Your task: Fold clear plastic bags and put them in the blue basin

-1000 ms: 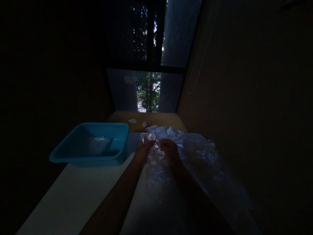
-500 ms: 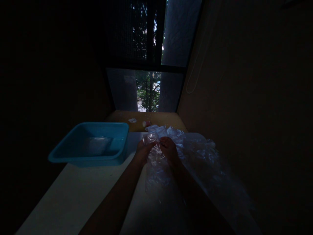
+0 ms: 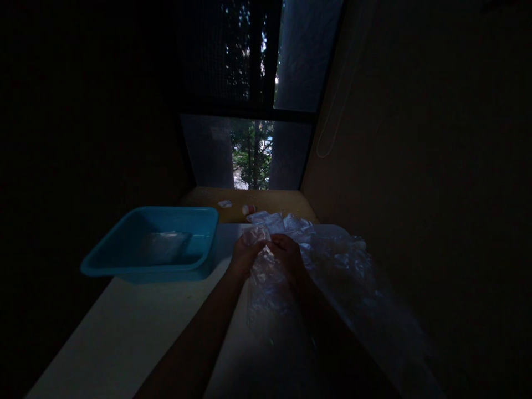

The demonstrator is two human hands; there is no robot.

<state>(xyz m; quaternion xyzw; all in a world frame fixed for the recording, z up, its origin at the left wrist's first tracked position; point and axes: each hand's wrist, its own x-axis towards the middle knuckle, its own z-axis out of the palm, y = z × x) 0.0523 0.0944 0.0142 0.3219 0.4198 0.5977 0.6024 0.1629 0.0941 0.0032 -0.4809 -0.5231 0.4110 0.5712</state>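
Note:
Between my two hands is a clear plastic bag [image 3: 256, 235], crinkled and shiny, its lower part hanging toward the table. My left hand [image 3: 244, 256] grips its left side, with the thumb across the front. My right hand [image 3: 287, 252] pinches the bag's right edge, its fingers curled and close to the left thumb. Behind and to the right lies a pile of clear plastic bags [image 3: 349, 263], spreading over the right of the table. Left of my hands stands a blue basin [image 3: 203, 270] with a flat clear plastic bag [image 3: 164, 246] in it. The dim light hides fine detail.
The white table [image 3: 124, 327] runs under everything. Beyond its far edge, a wooden sill [image 3: 282, 200] carries a small pinkish roll or cup [image 3: 249, 210] and a white scrap [image 3: 225, 204]. A window [image 3: 249, 149] is behind, and a cord loop [image 3: 326, 152] hangs at the right wall.
My right hand has moved slightly left, so its fingertips now meet my left thumb at the bag. The basin and the pile look the same.

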